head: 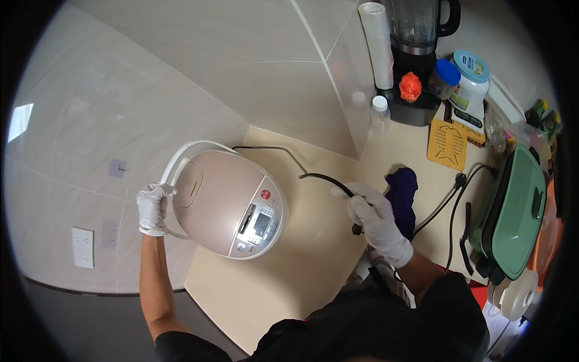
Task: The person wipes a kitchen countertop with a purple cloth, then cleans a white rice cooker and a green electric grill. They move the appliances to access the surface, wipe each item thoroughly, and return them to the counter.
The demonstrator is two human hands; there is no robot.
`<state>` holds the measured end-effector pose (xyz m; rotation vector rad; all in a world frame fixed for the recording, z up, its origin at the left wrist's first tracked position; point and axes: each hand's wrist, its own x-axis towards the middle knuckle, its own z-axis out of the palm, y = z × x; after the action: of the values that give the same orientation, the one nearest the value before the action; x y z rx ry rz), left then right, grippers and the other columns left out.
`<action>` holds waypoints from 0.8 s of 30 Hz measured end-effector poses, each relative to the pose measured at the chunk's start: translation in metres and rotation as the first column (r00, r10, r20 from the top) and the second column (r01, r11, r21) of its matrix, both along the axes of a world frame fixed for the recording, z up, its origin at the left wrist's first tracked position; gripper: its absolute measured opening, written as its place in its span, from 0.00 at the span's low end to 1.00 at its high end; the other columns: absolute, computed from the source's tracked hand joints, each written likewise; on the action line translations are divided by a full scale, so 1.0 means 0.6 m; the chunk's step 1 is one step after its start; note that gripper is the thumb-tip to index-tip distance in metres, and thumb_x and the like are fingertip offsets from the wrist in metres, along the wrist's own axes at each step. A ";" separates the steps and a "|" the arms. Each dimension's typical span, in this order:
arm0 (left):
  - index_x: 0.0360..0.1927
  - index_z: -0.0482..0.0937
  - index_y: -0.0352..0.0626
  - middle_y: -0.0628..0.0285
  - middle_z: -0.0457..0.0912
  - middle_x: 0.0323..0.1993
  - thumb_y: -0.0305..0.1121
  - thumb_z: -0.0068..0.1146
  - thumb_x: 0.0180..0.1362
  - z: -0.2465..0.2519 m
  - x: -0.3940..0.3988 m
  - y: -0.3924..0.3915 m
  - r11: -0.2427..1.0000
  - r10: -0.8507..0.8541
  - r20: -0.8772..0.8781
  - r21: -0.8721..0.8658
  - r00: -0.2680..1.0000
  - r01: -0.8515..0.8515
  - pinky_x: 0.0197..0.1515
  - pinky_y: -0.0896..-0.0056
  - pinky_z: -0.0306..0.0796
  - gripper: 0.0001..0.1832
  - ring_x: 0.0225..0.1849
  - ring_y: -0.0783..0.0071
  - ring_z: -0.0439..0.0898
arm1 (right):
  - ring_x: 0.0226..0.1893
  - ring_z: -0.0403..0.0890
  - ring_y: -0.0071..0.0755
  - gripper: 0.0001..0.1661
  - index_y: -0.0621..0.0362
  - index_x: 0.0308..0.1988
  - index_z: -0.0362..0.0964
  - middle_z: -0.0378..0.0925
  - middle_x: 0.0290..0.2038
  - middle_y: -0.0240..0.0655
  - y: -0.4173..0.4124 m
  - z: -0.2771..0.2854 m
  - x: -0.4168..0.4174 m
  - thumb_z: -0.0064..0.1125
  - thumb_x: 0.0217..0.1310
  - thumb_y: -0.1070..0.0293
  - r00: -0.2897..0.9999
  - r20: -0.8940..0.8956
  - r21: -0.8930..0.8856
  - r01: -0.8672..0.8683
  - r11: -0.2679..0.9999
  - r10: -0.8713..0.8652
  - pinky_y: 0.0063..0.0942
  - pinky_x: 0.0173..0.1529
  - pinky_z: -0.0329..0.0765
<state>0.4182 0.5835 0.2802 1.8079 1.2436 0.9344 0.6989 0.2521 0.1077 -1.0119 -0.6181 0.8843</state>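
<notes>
My left hand [153,208], in a white glove, grips the white carrying handle [187,147] of a rice cooker. The rice cooker [217,194] is pinkish beige with its lid down, and its control panel [262,224] faces right. To the right of it, my gloved right hand [375,217] is closed around a black power cord [325,178]. That cord leads back behind the cooker. A black plug [357,229] shows just below the right hand's fingers. A dark purple cloth [401,194] lies just beyond that hand.
The beige countertop [316,253] meets tiled walls; a wall socket [83,247] is at left. A blender [414,50], clear bottle [380,113], yellow fish-patterned trivet [447,144] and kitchen scale [468,118] stand at back right. A green electric cooker [518,212] with cords occupies the right.
</notes>
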 end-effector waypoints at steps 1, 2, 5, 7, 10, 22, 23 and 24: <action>0.22 0.80 0.34 0.69 0.71 0.12 0.20 0.55 0.47 -0.004 0.007 -0.001 1.000 0.015 -0.024 -0.021 1.000 -0.016 0.11 0.81 0.44 0.03 0.08 0.88 0.56 | 0.22 0.64 0.14 0.17 0.65 0.51 0.74 0.68 0.26 0.23 -0.014 0.014 0.005 0.46 0.70 0.67 0.997 -0.070 0.022 -0.039 0.999 0.041 0.15 0.27 0.61; 0.22 0.80 0.34 0.69 0.71 0.11 0.20 0.55 0.47 -0.008 0.021 -0.007 0.999 0.029 -0.048 -0.042 0.998 -0.031 0.11 0.81 0.44 0.04 0.08 0.88 0.56 | 0.21 0.63 0.14 0.19 0.68 0.51 0.73 0.75 0.32 0.26 -0.025 0.011 0.001 0.50 0.69 0.64 0.992 -0.128 0.055 -0.006 0.998 0.013 0.14 0.25 0.59; 0.22 0.81 0.35 0.70 0.70 0.11 0.21 0.55 0.47 -0.019 0.036 -0.007 0.994 0.077 -0.032 -0.081 0.997 -0.079 0.12 0.81 0.44 0.04 0.08 0.88 0.55 | 0.21 0.63 0.14 0.23 0.70 0.51 0.72 0.80 0.40 0.33 -0.043 0.032 -0.001 0.52 0.69 0.59 0.988 -0.153 0.216 0.002 0.976 0.032 0.14 0.25 0.59; 0.22 0.81 0.35 0.71 0.69 0.10 0.22 0.55 0.47 -0.027 0.040 0.003 0.991 0.096 0.015 -0.096 0.995 -0.094 0.12 0.80 0.44 0.04 0.08 0.87 0.55 | 0.21 0.64 0.15 0.24 0.71 0.52 0.71 0.81 0.46 0.39 -0.049 0.027 -0.001 0.53 0.69 0.59 0.989 -0.128 0.178 -0.045 0.983 0.068 0.15 0.25 0.60; 0.22 0.81 0.36 0.72 0.68 0.10 0.22 0.57 0.47 -0.031 0.056 0.018 0.990 0.071 0.003 -0.126 0.997 -0.070 0.13 0.79 0.44 0.03 0.08 0.87 0.55 | 0.21 0.64 0.16 0.23 0.72 0.52 0.70 0.81 0.47 0.40 -0.046 0.022 -0.005 0.52 0.68 0.62 0.984 -0.156 0.177 -0.057 0.983 0.086 0.14 0.26 0.61; 0.22 0.81 0.37 0.73 0.65 0.10 0.24 0.59 0.47 -0.040 0.138 0.047 0.987 -0.010 0.026 -0.161 1.000 0.014 0.14 0.80 0.45 0.02 0.09 0.87 0.55 | 0.18 0.61 0.14 0.19 0.74 0.52 0.71 0.66 0.19 0.23 -0.018 0.023 -0.005 0.44 0.65 0.75 0.986 -0.152 0.198 -0.043 0.979 0.074 0.15 0.24 0.58; 0.23 0.82 0.38 0.73 0.66 0.10 0.24 0.59 0.47 -0.042 0.135 0.056 0.986 -0.031 0.025 -0.160 0.999 0.035 0.14 0.80 0.46 0.02 0.09 0.87 0.55 | 0.18 0.61 0.14 0.19 0.73 0.52 0.72 0.65 0.19 0.22 -0.018 0.022 -0.002 0.45 0.65 0.75 0.985 -0.158 0.156 -0.038 0.987 0.063 0.15 0.24 0.58; 0.24 0.82 0.38 0.73 0.66 0.10 0.25 0.59 0.48 -0.044 0.130 0.064 0.986 -0.049 0.022 -0.161 0.999 0.051 0.14 0.80 0.46 0.02 0.09 0.87 0.55 | 0.19 0.60 0.13 0.19 0.73 0.51 0.72 0.65 0.20 0.22 -0.016 0.021 0.000 0.45 0.65 0.75 0.985 -0.166 0.113 -0.036 0.993 0.054 0.15 0.24 0.58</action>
<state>0.4965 0.6222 0.2538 1.6925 1.2211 0.7967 0.6991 0.2425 0.1205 -0.8178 -0.5414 0.9551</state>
